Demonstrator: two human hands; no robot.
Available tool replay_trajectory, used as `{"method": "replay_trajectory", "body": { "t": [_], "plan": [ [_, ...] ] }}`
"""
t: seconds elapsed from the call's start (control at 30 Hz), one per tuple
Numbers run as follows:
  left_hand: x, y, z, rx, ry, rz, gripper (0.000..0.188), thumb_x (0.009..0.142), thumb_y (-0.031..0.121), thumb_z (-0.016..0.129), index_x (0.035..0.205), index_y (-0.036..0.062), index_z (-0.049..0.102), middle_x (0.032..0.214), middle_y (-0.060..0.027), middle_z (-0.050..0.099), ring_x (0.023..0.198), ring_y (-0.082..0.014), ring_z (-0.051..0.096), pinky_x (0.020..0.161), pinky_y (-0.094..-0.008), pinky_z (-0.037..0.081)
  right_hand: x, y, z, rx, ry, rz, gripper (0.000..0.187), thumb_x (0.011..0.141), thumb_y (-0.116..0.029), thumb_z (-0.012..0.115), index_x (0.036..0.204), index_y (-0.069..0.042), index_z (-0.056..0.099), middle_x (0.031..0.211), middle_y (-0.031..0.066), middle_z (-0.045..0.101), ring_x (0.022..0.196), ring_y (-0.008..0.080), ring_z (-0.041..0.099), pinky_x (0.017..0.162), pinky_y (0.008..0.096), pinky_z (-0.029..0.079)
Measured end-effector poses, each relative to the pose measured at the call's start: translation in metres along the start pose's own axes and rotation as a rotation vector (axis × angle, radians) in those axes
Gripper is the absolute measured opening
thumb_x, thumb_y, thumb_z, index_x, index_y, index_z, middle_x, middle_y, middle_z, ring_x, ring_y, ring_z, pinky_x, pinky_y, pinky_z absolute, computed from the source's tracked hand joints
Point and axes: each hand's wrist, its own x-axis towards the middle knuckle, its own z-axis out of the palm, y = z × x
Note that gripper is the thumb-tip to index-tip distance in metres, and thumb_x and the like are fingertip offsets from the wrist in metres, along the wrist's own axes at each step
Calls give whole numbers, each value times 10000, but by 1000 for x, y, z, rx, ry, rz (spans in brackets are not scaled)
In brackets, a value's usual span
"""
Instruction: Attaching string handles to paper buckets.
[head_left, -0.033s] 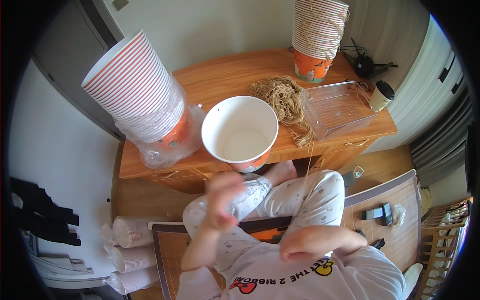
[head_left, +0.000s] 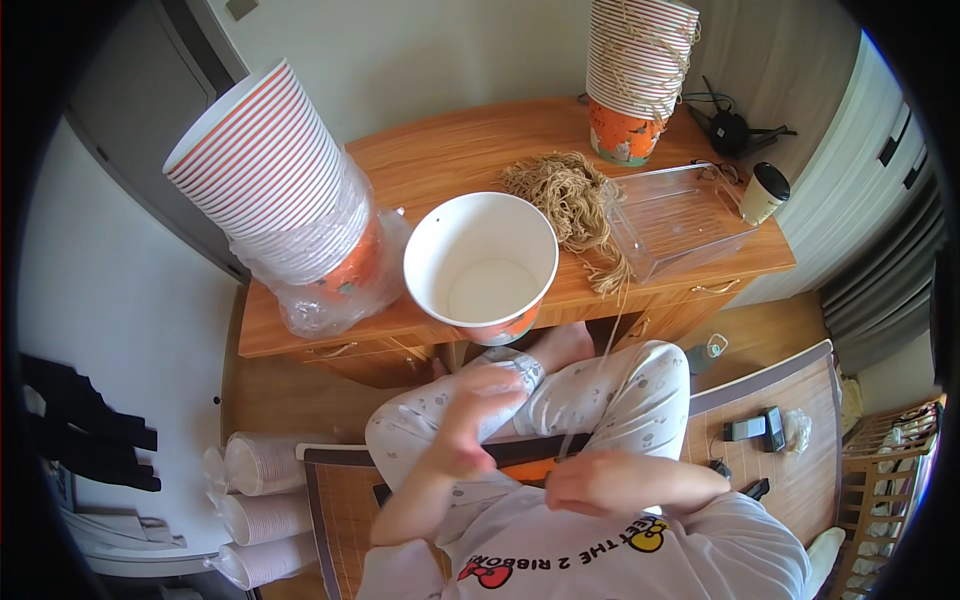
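My left hand (head_left: 476, 418) is over my left thigh, fingers bent and thumb apart, with nothing visible in it. Close to my shirt, my right hand (head_left: 590, 482) is closed, its fingertips partly hidden. A thin beige string (head_left: 605, 365) runs down to it from the tangled twine bundle (head_left: 565, 200) on the table. Just beyond my left hand, a large white-lined paper bucket (head_left: 480, 255) with an orange patterned outside stands at the table's near edge, its mouth toward me. Apart from a small dark spot on its inner wall, its inside looks bare.
Left on the wooden table (head_left: 420, 150), a tall bucket stack (head_left: 285, 190) leans in plastic wrap. A second stack (head_left: 640, 80), draped with strings, stands at the back right. Near it are a clear plastic tray (head_left: 680, 220), a lidded cup (head_left: 763, 193) and a black router (head_left: 732, 130).
My left hand has moved right, toward my right hand. The right hand has shifted slightly left and inward, and the string now slants down to it.
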Motion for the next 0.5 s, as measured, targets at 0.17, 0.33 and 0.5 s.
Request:
{"method": "replay_trajectory", "body": {
  "t": [0.17,0.33,0.5],
  "plan": [
    [-31,9,62,-621,-125,-553,783,953,606,552,1434,-3,446,1304,-136,543,1170,-201,541,966,-339,448,10,2,-5,-323,455,83,179,805,-46,730,955,-43,632,934,103,661,858,305,667,735,395,555],
    [-45,4,62,-572,-44,-787,425,1017,198,552,1389,14,461,1106,-48,588,988,-101,560,850,-228,454,8,18,-4,-361,606,149,196,794,0,724,971,-32,647,918,127,662,840,325,670,724,390,559],
    [-61,-6,61,-549,-143,-890,388,1044,276,522,1325,12,486,1014,-22,584,904,-87,535,830,-233,451,10,31,6,-248,567,141,209,797,13,716,987,-36,647,899,127,652,816,329,660,708,396,550]
  ]
}}
